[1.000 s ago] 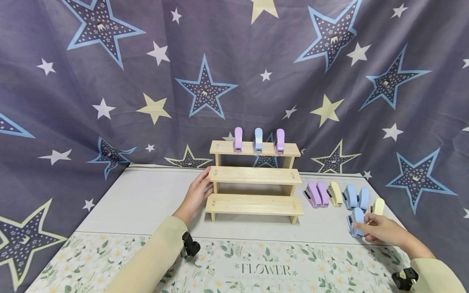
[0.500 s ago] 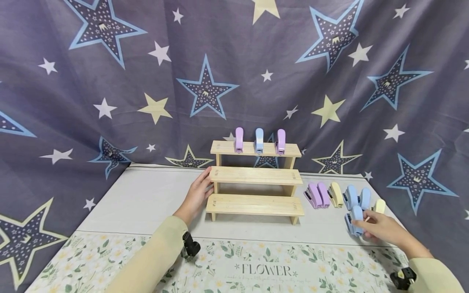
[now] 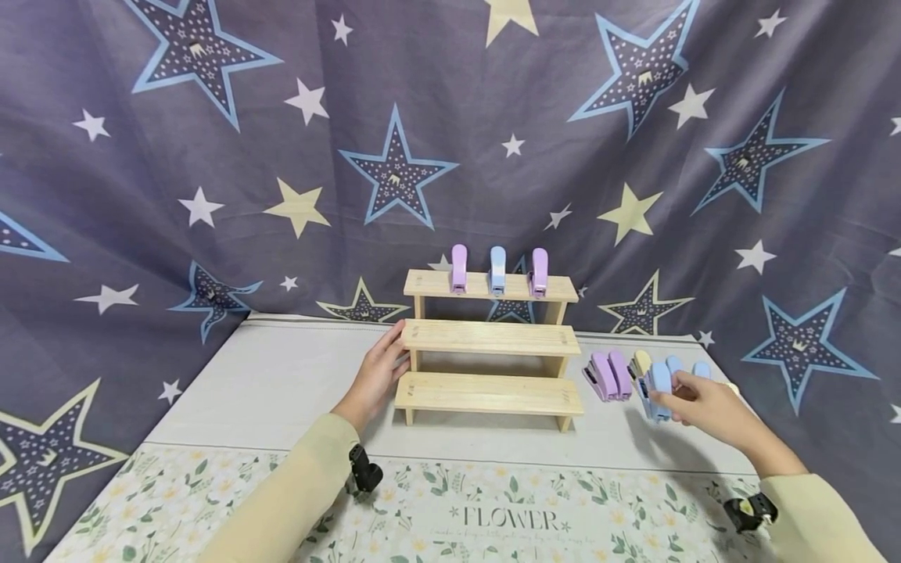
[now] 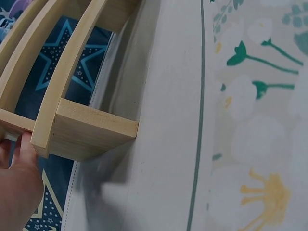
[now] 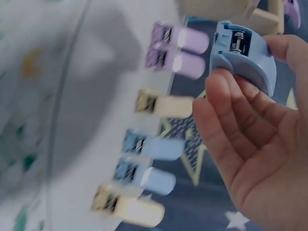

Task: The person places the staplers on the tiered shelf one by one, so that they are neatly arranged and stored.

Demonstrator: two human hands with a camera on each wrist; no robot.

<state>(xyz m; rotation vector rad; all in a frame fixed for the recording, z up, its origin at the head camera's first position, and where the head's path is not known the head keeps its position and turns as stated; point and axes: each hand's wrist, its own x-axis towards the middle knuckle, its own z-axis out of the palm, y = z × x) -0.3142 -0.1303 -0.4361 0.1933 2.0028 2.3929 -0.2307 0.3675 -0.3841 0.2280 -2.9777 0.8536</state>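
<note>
In the head view my right hand (image 3: 707, 407) pinches a blue stapler (image 3: 659, 389) between thumb and fingers, above the tabletop. The right wrist view shows the same blue stapler (image 5: 245, 57) side on, with its metal spring visible. My left hand (image 3: 380, 371) holds the left end of a three-tier wooden shelf stand (image 3: 489, 338); in the left wrist view its fingers meet the end of a board (image 4: 17, 120). On the top tier stand a purple stapler (image 3: 459, 270), a blue stapler (image 3: 497, 271) and another purple stapler (image 3: 539, 272).
Right of the stand, two purple staplers (image 5: 180, 50), a yellow one (image 5: 166, 105), two blue ones (image 5: 154, 147) and another yellow one (image 5: 130, 209) lie in a row. A star-patterned curtain (image 3: 281, 141) hangs behind the table. Floral cloth (image 3: 521, 508) covers the front.
My right hand has lifted the blue stapler off the table and carried it left and away from me, in front of the yellow one. The left hand stays at the stand.
</note>
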